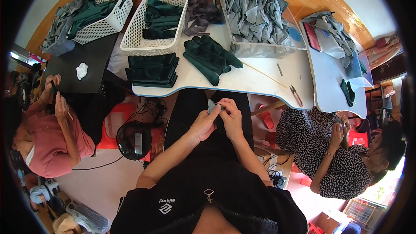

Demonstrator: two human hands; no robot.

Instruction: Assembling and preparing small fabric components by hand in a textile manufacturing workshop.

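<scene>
Above my lap, my left hand (204,123) and my right hand (230,117) meet, fingers pinched together on a small grey fabric piece (211,105). Part of it sticks up past my left fingers; the rest is hidden by my hands. On the white table in front of me lie a neat stack of dark green velvet strips (151,70) and, to its right, a looser fanned pile of green strips (210,58). A clear bin heaped with grey fabric pieces (253,15) stands behind them.
A white basket (125,43) holds more green strips. Scissors (296,96) and a thin wooden stick (264,74) lie near the white table's (195,86) front edge. Co-workers sit at both sides, one in a pink top (60,147), one in a patterned dress (307,143). A fan (135,141) stands by my left leg.
</scene>
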